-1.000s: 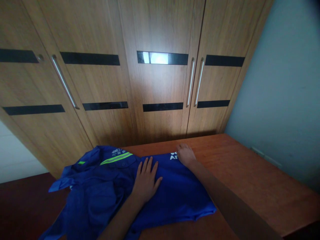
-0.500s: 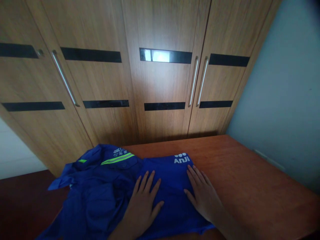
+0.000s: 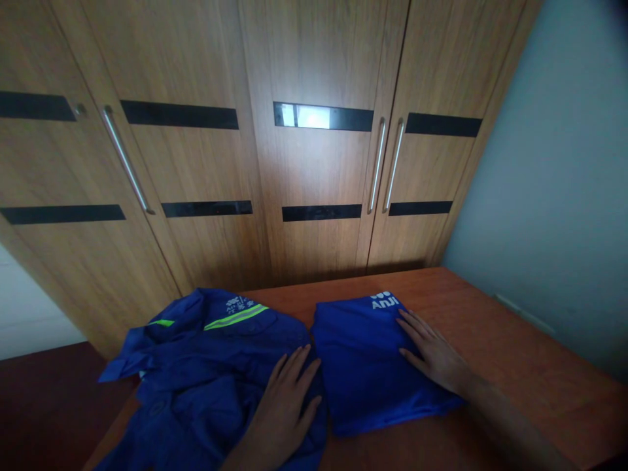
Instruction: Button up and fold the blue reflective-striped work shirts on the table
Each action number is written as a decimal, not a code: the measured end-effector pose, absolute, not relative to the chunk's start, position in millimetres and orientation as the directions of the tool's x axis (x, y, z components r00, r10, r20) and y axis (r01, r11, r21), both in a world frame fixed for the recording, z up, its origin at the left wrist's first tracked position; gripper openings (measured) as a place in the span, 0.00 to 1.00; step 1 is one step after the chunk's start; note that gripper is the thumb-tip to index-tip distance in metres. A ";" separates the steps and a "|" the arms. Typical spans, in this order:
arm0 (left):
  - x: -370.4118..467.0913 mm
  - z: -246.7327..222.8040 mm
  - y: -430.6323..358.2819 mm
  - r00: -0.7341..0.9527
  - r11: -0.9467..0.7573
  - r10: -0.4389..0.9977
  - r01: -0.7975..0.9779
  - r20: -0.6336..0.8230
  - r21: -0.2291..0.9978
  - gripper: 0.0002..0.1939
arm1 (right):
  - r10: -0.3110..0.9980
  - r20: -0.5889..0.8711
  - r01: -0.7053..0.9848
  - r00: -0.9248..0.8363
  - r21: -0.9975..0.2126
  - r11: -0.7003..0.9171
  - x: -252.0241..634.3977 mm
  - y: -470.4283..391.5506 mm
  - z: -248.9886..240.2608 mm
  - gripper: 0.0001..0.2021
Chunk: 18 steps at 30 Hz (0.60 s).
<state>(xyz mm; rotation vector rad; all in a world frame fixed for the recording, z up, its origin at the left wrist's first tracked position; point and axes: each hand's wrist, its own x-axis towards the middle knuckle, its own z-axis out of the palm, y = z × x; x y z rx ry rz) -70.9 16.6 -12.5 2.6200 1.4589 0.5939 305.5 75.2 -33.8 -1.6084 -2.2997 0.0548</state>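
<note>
A blue garment folded into a flat rectangle [image 3: 366,366] lies on the wooden tabletop, white "ANJI" lettering at its far edge. My right hand [image 3: 434,353] rests flat on its right side, fingers stretched out and slightly apart. To the left lies a darker blue work jacket [image 3: 191,366], loosely spread and rumpled, with a yellow-green and grey reflective stripe and white print. My left hand [image 3: 282,409] is laid over the jacket's right part, fingers extended and thumb apart, holding nothing. A narrow gap separates jacket and folded garment.
The reddish-brown tabletop [image 3: 505,353] extends to the right of the garments. Behind it stands a tall wooden wardrobe [image 3: 314,252] with black inlay strips and long metal handles. A pale wall [image 3: 564,196] bounds the right side.
The folded garment has slid right along with my right hand, opening a gap beside the jacket. My left hand has come off the folded garment and now lies on the jacket.
</note>
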 end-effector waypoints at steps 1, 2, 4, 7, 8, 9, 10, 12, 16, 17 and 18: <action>-67.8 -13.0 19.1 0.415 -0.496 0.865 0.787 0.281 0.367 0.25 | 0.937 0.257 0.905 -0.239 -0.290 0.310 309.6 76.4 -35.4 0.32; -64.2 -12.6 22.0 0.344 -0.423 0.906 0.756 0.247 0.499 0.24 | 0.955 0.256 0.898 -0.148 -0.369 0.238 313.5 77.6 -37.0 0.32; -55.9 -9.3 28.4 0.208 -0.204 0.973 0.602 0.095 0.772 0.24 | 0.977 0.203 0.850 0.058 -0.523 0.058 320.6 80.3 -39.1 0.33; -42.0 0.3 37.1 0.118 0.166 0.975 0.188 -0.190 0.968 0.26 | 0.976 0.035 0.768 0.214 -0.624 -0.146 329.5 83.4 -39.6 0.34; -37.2 4.2 39.4 0.117 0.251 0.960 0.045 -0.255 0.967 0.27 | 0.975 -0.002 0.766 0.221 -0.619 -0.174 331.6 83.9 -39.5 0.35; -32.3 8.0 41.4 0.117 0.317 0.945 -0.081 -0.307 0.945 0.29 | 0.977 -0.020 0.775 0.214 -0.606 -0.183 333.5 84.1 -39.7 0.35; -27.5 11.6 43.4 0.113 0.368 0.929 -0.182 -0.353 0.912 0.30 | 0.979 -0.023 0.789 0.200 -0.589 -0.175 335.2 84.2 -40.4 0.34; -17.9 17.1 47.6 0.110 0.429 0.902 -0.310 -0.417 0.848 0.32 | 0.987 -0.006 0.814 0.162 -0.565 -0.137 339.2 84.4 -42.8 0.32; 1.0 17.0 59.9 0.206 0.419 0.907 -0.367 -0.367 0.830 0.22 | 0.993 0.009 0.841 0.119 -0.533 -0.096 354.6 87.7 -47.6 0.29; 6.3 14.6 63.8 0.249 0.413 0.907 -0.367 -0.340 0.833 0.20 | 0.992 0.011 0.850 0.123 -0.518 -0.099 359.9 89.2 -47.7 0.29; 12.0 11.6 68.1 0.278 0.411 0.904 -0.359 -0.324 0.838 0.19 | 0.991 0.013 0.860 0.132 -0.498 -0.108 365.5 90.8 -47.4 0.28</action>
